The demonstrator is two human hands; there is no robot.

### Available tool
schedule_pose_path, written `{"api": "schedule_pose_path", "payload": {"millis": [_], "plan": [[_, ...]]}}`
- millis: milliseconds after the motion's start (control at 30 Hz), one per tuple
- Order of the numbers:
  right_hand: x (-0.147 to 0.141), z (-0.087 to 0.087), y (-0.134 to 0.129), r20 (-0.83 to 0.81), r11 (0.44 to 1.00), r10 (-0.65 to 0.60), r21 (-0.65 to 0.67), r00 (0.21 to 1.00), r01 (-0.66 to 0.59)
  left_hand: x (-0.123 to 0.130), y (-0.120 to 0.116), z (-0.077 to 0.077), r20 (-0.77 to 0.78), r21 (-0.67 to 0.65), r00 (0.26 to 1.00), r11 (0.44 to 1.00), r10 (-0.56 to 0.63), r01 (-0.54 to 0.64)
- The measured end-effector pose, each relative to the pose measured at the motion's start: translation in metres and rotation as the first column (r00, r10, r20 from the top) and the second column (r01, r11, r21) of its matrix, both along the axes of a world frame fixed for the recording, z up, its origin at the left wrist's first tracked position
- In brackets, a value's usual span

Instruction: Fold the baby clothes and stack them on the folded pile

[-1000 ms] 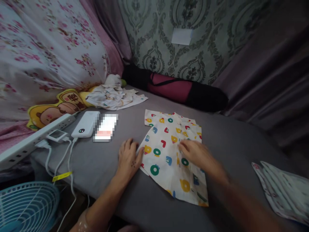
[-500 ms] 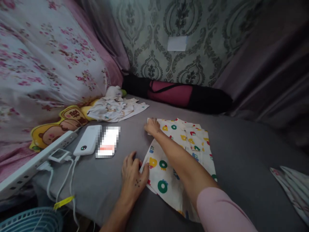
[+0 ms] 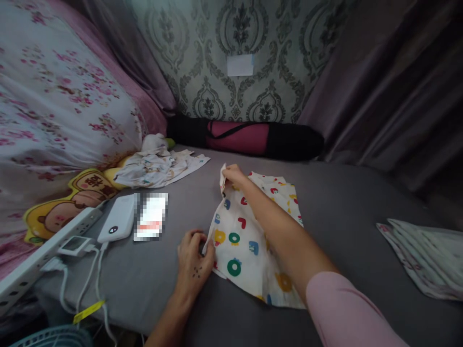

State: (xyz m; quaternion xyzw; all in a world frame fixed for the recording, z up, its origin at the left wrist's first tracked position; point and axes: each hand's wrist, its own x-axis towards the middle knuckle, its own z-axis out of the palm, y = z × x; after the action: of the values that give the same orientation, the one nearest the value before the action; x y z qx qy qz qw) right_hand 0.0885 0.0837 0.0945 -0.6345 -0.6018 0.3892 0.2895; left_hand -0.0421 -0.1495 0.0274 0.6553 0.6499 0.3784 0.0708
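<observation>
A white shirt (image 3: 246, 236) printed with coloured letters and rings lies on the grey bed sheet. My right hand (image 3: 234, 175) reaches across it and pinches its far left corner, which stands raised off the sheet. The right forearm covers part of the cloth. At the near left edge of the shirt, my left hand (image 3: 196, 260) rests low, thumb and fingers closed on the hem.
To the left are a white power bank (image 3: 117, 219), a blurred-out phone (image 3: 151, 217), a power strip (image 3: 54, 250) with cables and a yellow plush (image 3: 65, 212). Crumpled clothes (image 3: 155, 168) and a long black-and-red bag (image 3: 238, 137) lie behind; folded cloths (image 3: 427, 255) sit right.
My right hand has lifted the shirt's far left corner, which lay flat before. My left hand stays at the left edge. The view has shifted a little to the right.
</observation>
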Motion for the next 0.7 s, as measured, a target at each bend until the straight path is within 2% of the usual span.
{"api": "schedule_pose_path", "payload": {"millis": [100,233,333,500,700], "plan": [[0.025,0.013,-0.006,-0.187,0.998,-0.049,-0.046,0.981,0.041,0.008,-0.005,0.011,0.087,0.005,0.991,0.995,-0.104,0.104],[0.059,0.024,-0.016,-0.346,0.993,-0.111,-0.064,0.932,0.095,0.024,-0.016,0.023,0.063,0.025,0.978,0.979,-0.201,0.2],[0.086,0.025,-0.023,-0.402,0.988,-0.154,-0.067,0.902,0.139,0.036,-0.023,0.026,0.036,0.033,0.963,0.964,-0.267,0.265],[0.123,0.015,-0.037,-0.402,0.974,-0.225,-0.086,0.888,0.208,0.053,-0.028,0.02,-0.046,0.011,0.927,0.927,-0.373,0.374],[0.151,-0.013,-0.054,-0.215,0.952,-0.306,-0.095,0.927,0.291,0.062,-0.029,0.017,-0.1,-0.035,0.861,0.866,-0.499,0.498]]}}
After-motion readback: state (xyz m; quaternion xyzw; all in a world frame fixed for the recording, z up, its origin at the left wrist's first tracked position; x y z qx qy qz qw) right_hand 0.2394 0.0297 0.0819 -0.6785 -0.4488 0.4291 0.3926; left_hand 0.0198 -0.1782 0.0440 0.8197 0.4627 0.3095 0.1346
